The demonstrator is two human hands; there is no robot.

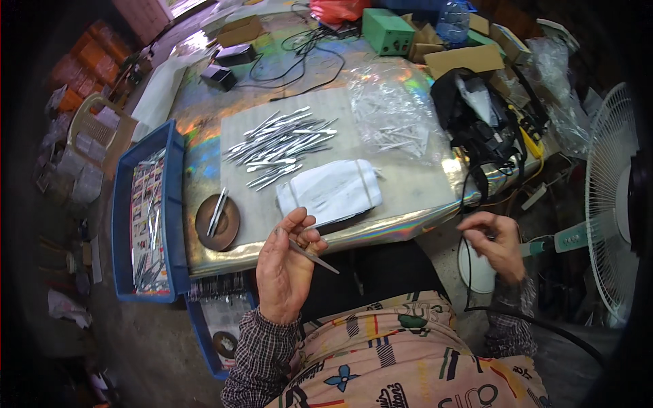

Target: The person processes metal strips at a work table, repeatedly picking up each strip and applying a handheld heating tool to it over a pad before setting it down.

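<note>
My left hand (286,268) is raised palm up in front of the table edge. Its curled fingers hold a slim, tapered grey metal piece (317,258), whose pointed end sticks out to the right. Off to the right, my right hand (496,246) hovers beyond the table edge, fingers bent towards the thumb; whatever may be between them cannot be made out. A black cable (465,272) runs past its fingertips. Just beyond my left hand lies a white cloth pad (330,189) with bands around it. Many similar slender silvery pieces (282,144) are heaped behind the pad.
A brown round dish (230,238) with a few metal pieces sits at the table's left. Beside it stands a blue tray (178,224). Clear plastic bags (394,102), a black bag (476,112) and a green box (386,32) occupy the far side. A fan (605,197) stands right.
</note>
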